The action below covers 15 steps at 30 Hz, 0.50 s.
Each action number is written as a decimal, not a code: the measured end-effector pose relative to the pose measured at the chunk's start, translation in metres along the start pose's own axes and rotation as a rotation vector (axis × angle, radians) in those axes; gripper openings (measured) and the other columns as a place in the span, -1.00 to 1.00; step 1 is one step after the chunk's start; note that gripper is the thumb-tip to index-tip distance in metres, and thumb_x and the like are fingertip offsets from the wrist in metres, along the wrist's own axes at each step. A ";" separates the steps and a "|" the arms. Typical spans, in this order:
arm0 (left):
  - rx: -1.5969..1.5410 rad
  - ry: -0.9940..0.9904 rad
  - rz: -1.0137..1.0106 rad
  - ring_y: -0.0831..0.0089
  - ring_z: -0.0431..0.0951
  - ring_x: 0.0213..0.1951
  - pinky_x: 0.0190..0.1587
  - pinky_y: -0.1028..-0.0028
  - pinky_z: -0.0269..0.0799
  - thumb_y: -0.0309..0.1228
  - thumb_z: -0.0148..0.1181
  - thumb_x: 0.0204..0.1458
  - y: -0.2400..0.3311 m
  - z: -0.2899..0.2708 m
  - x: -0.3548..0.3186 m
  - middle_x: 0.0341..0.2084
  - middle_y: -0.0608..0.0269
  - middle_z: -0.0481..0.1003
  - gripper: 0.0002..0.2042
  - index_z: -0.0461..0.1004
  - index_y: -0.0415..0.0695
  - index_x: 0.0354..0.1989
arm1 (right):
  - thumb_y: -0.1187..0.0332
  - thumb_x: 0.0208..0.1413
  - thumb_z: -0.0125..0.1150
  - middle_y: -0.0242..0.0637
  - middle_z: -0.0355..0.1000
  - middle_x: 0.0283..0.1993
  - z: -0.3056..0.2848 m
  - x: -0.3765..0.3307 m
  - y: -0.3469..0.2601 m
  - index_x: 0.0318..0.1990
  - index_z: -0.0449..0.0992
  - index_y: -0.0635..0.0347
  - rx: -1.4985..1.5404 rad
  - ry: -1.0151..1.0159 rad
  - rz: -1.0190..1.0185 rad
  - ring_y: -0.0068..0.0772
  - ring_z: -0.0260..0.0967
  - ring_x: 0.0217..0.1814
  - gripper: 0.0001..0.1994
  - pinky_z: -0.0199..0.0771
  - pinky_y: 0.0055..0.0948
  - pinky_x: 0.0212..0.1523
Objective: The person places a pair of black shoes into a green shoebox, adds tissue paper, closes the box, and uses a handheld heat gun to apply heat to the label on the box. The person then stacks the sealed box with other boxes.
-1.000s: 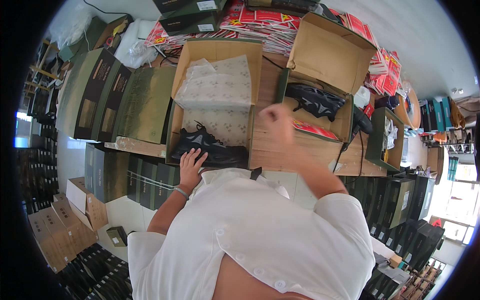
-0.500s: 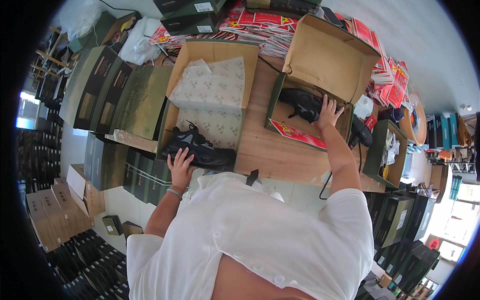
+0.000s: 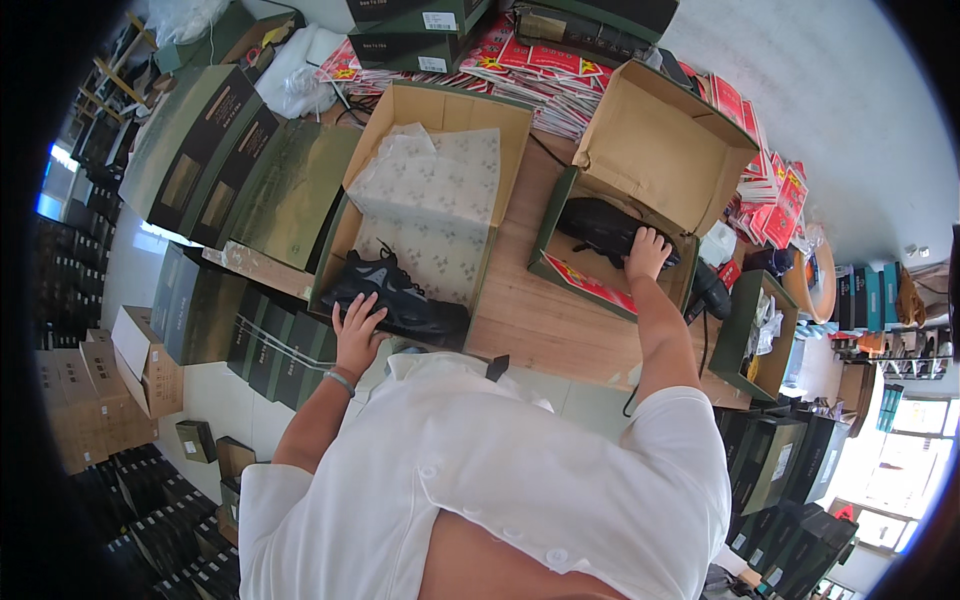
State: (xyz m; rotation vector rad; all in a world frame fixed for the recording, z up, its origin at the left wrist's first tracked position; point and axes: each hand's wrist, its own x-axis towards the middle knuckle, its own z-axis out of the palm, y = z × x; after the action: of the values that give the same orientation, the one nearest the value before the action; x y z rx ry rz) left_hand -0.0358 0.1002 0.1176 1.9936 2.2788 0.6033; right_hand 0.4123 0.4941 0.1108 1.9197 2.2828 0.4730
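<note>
A black sneaker with grey markings and laces (image 3: 415, 310) lies on its side along the near end of an open shoe box (image 3: 513, 150). My left hand (image 3: 358, 330) rests on this sneaker near its left end, fingers spread. Patterned tissue paper (image 3: 440, 180) lines that box. To the right stands a smaller green box (image 3: 545, 225) with its tan-lined lid raised. Another black sneaker (image 3: 595, 225) lies in it, and my right hand (image 3: 648, 252) has its fingers curled over that shoe's right end. A red card (image 3: 590, 282) lies along the box's near wall.
Wood-topped table (image 3: 510, 275) beneath the boxes. Red printed cards (image 3: 560, 95) pile along the back. Closed shoe boxes (image 3: 215, 160) stack at left. A black handheld tool with a cord (image 3: 710, 290) and an open green box of wrappers (image 3: 757, 335) sit at right.
My right hand's spread fingers have drawn together over the right sneaker's end. My left hand stays on the left sneaker. The whole view has shifted and tilted slightly.
</note>
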 end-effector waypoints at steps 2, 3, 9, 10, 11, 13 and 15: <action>-0.016 -0.001 -0.010 0.27 0.17 0.36 0.40 -0.08 -0.27 -0.29 0.42 -0.21 -0.002 0.000 -0.002 0.29 0.36 0.31 -0.50 0.51 0.07 0.02 | 0.11 -0.29 0.56 -0.32 0.31 0.04 -0.013 -0.003 0.002 0.02 0.31 0.01 0.025 0.021 -0.015 -0.17 0.26 0.15 -0.32 0.13 0.00 0.23; -0.023 -0.001 -0.017 0.28 0.17 0.36 0.40 -0.08 -0.27 -0.29 0.42 -0.22 -0.002 0.000 -0.003 0.29 0.35 0.31 -0.50 0.51 0.07 0.02 | 0.10 -0.28 0.55 -0.32 0.32 0.03 -0.023 -0.004 0.003 0.01 0.32 0.01 0.038 0.031 -0.025 -0.17 0.26 0.15 -0.33 0.15 -0.02 0.21; -0.050 0.034 0.013 0.29 0.20 0.34 0.37 -0.07 -0.23 -0.28 0.41 -0.22 -0.005 0.002 -0.004 0.27 0.37 0.32 -0.50 0.51 0.08 0.01 | 0.12 -0.33 0.58 -0.26 0.45 -0.11 -0.117 -0.022 0.036 -0.13 0.46 0.04 0.214 0.215 0.029 -0.04 0.36 0.02 -0.44 0.26 0.00 0.01; -0.054 0.041 0.008 0.30 0.21 0.33 0.37 -0.07 -0.22 -0.27 0.41 -0.22 -0.005 0.002 -0.005 0.26 0.38 0.32 -0.51 0.51 0.09 0.00 | 0.11 -0.35 0.59 -0.25 0.45 -0.11 -0.150 -0.030 0.030 -0.12 0.47 0.05 0.236 0.174 0.094 -0.03 0.35 0.03 -0.42 0.25 -0.02 0.02; -0.062 0.046 0.010 0.31 0.21 0.33 0.37 -0.06 -0.21 -0.27 0.41 -0.22 -0.004 0.001 -0.004 0.26 0.38 0.33 -0.51 0.52 0.09 0.00 | 0.10 -0.36 0.59 -0.25 0.44 -0.11 -0.164 -0.036 0.030 -0.12 0.45 0.08 0.258 0.229 0.106 -0.03 0.34 0.04 -0.40 0.23 -0.03 0.06; -0.063 0.063 0.001 0.34 0.23 0.31 0.37 -0.06 -0.21 -0.26 0.40 -0.21 -0.004 0.001 -0.007 0.25 0.41 0.33 -0.53 0.52 0.10 -0.02 | 0.11 -0.37 0.59 -0.19 0.44 -0.15 -0.214 -0.053 0.007 -0.17 0.45 0.16 0.349 0.403 0.030 0.00 0.36 -0.02 -0.42 0.28 -0.05 0.03; -0.067 0.064 -0.003 0.35 0.24 0.30 0.37 -0.05 -0.20 -0.25 0.40 -0.21 -0.005 0.002 -0.006 0.25 0.41 0.34 -0.53 0.52 0.11 -0.02 | 0.14 -0.37 0.61 -0.13 0.44 -0.23 -0.253 -0.066 -0.028 -0.24 0.46 0.24 0.588 0.409 -0.090 0.04 0.38 -0.11 -0.44 0.33 -0.08 -0.02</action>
State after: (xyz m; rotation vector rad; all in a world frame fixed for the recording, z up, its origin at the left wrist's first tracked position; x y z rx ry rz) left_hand -0.0389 0.0943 0.1124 1.9679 2.2639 0.7439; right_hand 0.3251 0.3857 0.3341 2.0929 3.0297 0.2040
